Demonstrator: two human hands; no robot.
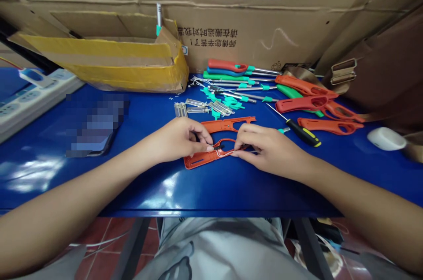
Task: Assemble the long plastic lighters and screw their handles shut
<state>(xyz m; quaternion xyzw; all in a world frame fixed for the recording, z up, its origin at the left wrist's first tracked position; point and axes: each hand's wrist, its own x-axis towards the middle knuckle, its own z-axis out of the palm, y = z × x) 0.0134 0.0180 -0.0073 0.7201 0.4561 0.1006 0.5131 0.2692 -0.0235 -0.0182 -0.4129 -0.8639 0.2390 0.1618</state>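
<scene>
An orange plastic handle shell [201,158] lies flat on the blue table [211,192] in front of me. My left hand [180,138] presses its fingertips on the shell's upper edge, fingers curled. My right hand [264,145] pinches the shell's right end, where a thin white wire runs along it. A second orange shell half [228,124] lies just behind both hands.
Behind lie several orange, green and blue handles [307,103], metal rods with teal tips [231,90], small metal parts [194,107] and a black-and-yellow screwdriver [302,132]. A taped cardboard box [115,61] sits back left, a phone [94,132] and power strip [26,92] left, a white object [386,138] right.
</scene>
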